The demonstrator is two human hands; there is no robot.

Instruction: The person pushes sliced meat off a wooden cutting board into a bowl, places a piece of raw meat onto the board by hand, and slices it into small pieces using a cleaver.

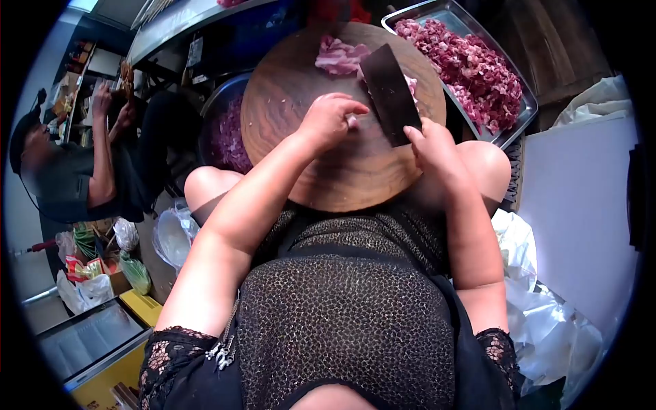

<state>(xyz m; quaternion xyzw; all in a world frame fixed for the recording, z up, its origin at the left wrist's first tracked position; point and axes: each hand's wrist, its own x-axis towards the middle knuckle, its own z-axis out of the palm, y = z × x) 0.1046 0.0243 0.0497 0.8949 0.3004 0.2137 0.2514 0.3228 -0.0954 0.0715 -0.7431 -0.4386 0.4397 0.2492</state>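
Observation:
In the head view, a round wooden chopping board (287, 154) lies across my lap. My right hand (434, 149) grips a dark, broad-bladed cleaver (391, 92) near its lower end, with the blade slanting up and left over the board. My left hand (333, 121) is over the middle of the board, left of the blade, its fingers curled. A small pink bit shows at its fingertips; I cannot tell whether it is held. Raw meat pieces (338, 56) lie on the board's far side, and more meat is partly hidden behind the cleaver.
A metal tray (531, 106) of cut meat stands at the far right. A basin (208, 102) with more meat is left of the board. Another person (92, 157) sits at the left. Plastic bags (547, 328) lie at the right, and a white bucket (174, 236) at the left.

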